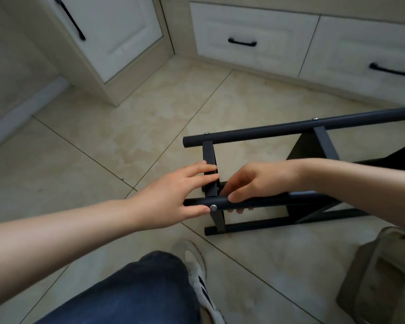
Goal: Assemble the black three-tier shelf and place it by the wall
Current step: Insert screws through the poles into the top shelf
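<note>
The black metal shelf frame (pixel 262 130) lies on its side on the tiled floor, its round tubes running to the right edge of the view. My left hand (pixel 171 195) reaches in from the left: its fingers lie across the flat end crossbar (pixel 208 150) and its thumb touches the near tube beside a silver screw (pixel 213 207). My right hand (pixel 255 181) comes from the right and curls round the near tube (pixel 302 198), fingertips showing under it. Dark shelf panels (pixel 309 148) sit inside the frame at the right.
White cabinet doors and drawers with black handles (pixel 242 42) line the back and left. My knee in blue jeans (pixel 136 291) and a white shoe (pixel 197 265) are at the bottom. A beige stool-like object (pixel 379 272) stands at the lower right.
</note>
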`<state>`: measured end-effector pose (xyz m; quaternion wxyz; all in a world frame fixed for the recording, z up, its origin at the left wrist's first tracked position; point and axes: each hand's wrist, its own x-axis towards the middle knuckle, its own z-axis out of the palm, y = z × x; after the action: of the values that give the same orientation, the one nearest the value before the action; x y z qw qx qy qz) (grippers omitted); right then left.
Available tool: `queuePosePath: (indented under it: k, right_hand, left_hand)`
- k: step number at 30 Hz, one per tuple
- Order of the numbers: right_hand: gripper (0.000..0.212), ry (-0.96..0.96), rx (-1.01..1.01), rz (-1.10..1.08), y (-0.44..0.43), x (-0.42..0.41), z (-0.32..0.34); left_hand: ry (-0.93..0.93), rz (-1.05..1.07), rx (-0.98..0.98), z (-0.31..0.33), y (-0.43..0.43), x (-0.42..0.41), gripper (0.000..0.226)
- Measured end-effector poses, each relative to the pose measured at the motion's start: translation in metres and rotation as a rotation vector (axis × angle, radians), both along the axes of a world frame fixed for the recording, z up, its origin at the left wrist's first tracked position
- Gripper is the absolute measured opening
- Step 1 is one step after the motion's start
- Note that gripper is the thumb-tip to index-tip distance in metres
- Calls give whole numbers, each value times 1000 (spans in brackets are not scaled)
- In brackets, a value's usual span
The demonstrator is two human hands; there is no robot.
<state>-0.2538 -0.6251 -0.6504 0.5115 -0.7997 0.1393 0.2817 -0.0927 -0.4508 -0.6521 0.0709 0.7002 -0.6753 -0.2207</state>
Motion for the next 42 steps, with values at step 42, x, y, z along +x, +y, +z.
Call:
queuePosePath:
  k: [42]
  right_hand:
    - [25, -417, -613, -424, -18, -47, 82]
  left_hand:
    - [1074, 1018, -373, 64, -43, -57, 20]
